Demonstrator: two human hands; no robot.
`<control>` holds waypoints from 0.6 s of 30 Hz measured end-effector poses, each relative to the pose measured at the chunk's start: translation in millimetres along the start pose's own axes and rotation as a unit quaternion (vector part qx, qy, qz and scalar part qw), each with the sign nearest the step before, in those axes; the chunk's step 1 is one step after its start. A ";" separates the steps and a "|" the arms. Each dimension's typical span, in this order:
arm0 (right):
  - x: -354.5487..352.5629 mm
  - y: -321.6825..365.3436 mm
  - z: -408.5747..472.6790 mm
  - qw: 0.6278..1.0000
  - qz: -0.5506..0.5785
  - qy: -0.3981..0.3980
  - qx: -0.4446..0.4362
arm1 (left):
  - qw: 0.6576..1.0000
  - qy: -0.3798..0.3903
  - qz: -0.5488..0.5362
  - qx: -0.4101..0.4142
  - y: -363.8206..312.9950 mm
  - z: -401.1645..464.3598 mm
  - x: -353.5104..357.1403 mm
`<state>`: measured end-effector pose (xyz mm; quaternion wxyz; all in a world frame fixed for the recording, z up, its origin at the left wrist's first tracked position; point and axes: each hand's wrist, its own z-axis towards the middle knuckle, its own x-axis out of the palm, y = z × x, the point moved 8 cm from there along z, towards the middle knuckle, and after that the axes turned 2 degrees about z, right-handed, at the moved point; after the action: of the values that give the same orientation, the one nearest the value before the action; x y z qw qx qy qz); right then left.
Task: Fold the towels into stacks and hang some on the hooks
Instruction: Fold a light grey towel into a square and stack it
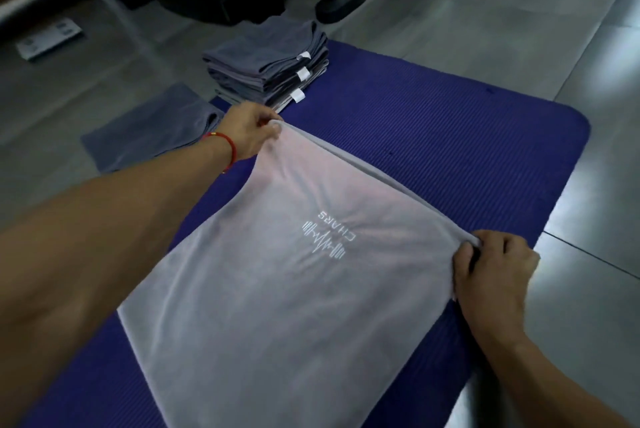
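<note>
We have a pale grey towel (277,289) spread flat on the blue mat (450,150), filling the middle and lower part of the view, its embroidered logo (329,237) facing up near the centre. The cloth looks thin, soft and light; it will sag and wrinkle rather than hold a line, so we judge the far corners the best places to take it, with the edge between them kept taut. Our left hand (247,134) reaches out at about eleven o'clock, arm long and nearly straight, fingers curled and pinching the far left corner. Our right hand (491,275) sits at about three o'clock, wrist bent, fingers gripping the far right corner. Beyond the towel, at twelve o'clock, a stack of folded dark grey towels (270,70) rests on the mat's far end, and another folded towel (152,129) lies on the floor (450,11) at ten o'clock.
</note>
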<state>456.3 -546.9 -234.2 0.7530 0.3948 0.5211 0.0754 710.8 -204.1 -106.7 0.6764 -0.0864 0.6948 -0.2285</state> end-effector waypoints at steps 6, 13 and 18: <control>-39.1 43.5 18.6 0.987 0.019 0.156 -0.012 | 0.998 -0.025 -0.055 -0.010 30.5 -88.0 -79.2; -69.8 227.1 55.2 0.958 0.050 0.255 -0.125 | 0.970 -0.168 -0.129 -0.118 104.5 -214.3 -212.1; -60.8 388.3 20.9 0.893 0.098 0.369 -0.240 | 0.923 -0.289 -0.181 -0.178 151.3 -333.4 -311.3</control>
<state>562.5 -326.7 74.3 0.5673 0.1945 0.6863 0.4115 434.7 129.7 101.4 0.7680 -0.3923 0.4713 -0.1850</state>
